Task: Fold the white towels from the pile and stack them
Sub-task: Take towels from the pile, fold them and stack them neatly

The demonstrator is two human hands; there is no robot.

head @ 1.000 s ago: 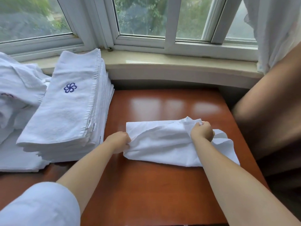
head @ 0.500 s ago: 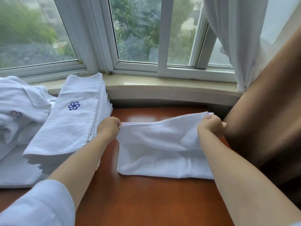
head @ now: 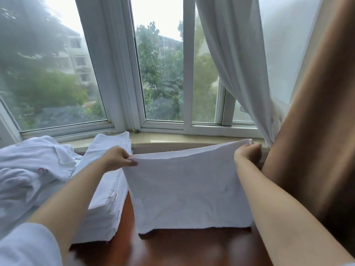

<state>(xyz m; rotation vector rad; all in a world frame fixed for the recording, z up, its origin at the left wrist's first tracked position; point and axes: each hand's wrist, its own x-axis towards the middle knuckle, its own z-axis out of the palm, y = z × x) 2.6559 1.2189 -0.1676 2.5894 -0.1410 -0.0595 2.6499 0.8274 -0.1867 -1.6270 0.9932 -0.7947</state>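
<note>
A white towel hangs spread out in the air above the brown table. My left hand pinches its upper left corner, and my right hand grips its upper right corner. The towel's lower edge hangs just above or at the tabletop. To the left stands a stack of folded white towels, partly behind my left forearm. Further left lies the loose pile of white towels.
A window sill and windows run along the back. A white sheer curtain and a brown curtain hang at the right, close to my right hand.
Both hands have lifted the towel off the table and pulled it open, so it now hangs flat between them. The view has tilted upward toward the window.
</note>
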